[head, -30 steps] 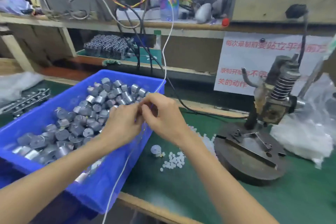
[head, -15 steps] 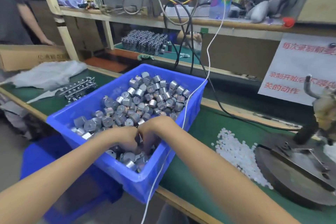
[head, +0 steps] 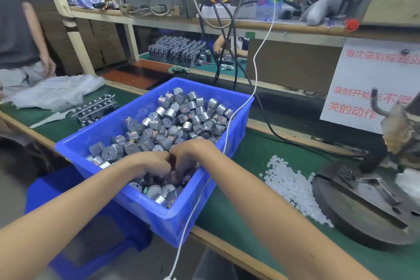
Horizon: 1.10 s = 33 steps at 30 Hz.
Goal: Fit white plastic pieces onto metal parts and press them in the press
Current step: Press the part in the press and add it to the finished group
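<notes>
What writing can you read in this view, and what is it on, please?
White paper sign, red: "每次录制前要", cut off at right.
Same sign: "录制开始", rest hidden or blurred.
Same sign: "关的动作".
Small green tag: too blurred to read.

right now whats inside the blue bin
The blue bin holds a heap of small silver metal parts. The left hand and right hand reach into its near end; whatever they hold, and the bin's floor, is covered.
</notes>
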Tool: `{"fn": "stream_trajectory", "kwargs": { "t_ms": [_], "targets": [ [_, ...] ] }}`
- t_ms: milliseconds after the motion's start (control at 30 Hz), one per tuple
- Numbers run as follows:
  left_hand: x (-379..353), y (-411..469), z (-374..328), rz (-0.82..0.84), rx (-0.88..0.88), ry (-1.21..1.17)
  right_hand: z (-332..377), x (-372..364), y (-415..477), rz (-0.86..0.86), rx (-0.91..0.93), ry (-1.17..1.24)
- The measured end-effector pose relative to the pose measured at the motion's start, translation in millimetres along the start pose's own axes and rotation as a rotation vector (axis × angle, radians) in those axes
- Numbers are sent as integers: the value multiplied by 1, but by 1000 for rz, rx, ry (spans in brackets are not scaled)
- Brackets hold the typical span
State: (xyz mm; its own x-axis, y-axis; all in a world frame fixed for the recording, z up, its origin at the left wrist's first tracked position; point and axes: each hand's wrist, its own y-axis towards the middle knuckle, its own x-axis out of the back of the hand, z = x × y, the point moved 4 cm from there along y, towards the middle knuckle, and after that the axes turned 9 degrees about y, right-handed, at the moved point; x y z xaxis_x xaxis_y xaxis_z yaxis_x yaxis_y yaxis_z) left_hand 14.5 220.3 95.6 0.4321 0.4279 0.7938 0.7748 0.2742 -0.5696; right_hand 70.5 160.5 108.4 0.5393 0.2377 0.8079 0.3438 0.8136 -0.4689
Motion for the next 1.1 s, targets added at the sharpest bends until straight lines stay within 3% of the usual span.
{"fn": "stream_trajectory", "kwargs": {
  "t_ms": [133,233,333,433,567,733,867,1100],
  "targets": [
    [23,-11,6,-242,-83,-292,-4,18,-21,-321,113,132],
    [45,-30,-9,-443,-187,-538,-14,33,-58,-619,251,360],
    [56,-50,-53,-608,-287,-582,-34,32,-111,-847,364,549],
    [38,-66,-109,-680,-407,-519,-70,14,-159,-1028,357,714],
    [-31,-62,-168,-588,-607,-525,-135,-30,-202,-1101,219,1006],
    [-116,-6,-179,-449,-440,-62,-185,-123,-217,-1089,-112,1045],
    [-132,10,-173,-520,-444,-5,-189,-168,-210,-1086,-117,1180],
    [-128,18,-172,-581,-439,-49,-194,-168,-208,-1137,-106,1331]
  ]
}}
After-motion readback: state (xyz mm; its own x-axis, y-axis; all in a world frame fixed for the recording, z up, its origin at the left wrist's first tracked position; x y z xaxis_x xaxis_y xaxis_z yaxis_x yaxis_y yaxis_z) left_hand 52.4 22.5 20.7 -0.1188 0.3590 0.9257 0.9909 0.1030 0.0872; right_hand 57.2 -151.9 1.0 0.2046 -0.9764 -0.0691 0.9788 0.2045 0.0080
